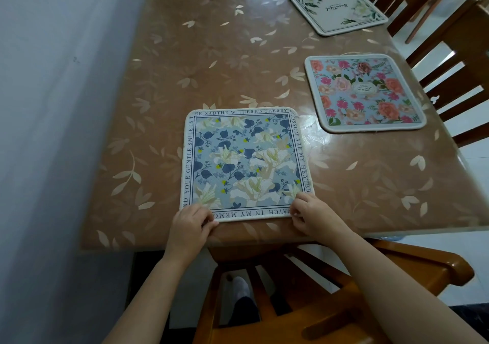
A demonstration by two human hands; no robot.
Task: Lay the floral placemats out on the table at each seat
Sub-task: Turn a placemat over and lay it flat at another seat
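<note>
Leaf-print table (185, 79), blue placemat (246, 164) lettered "THE WITHERED CHERRY", both hands pinching.

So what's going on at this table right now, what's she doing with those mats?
A person is setting out placemats on a brown leaf-patterned table. Both hands grip the near corners of a blue floral placemat lying flat at the seat closest to the camera: the left hand at its near-left corner, the right hand at its near-right. Two more mats already lie along the right side by the chairs: a pink rose placemat and a white placemat with green leaves. Another mat's edge peeks in at the far end.
</note>
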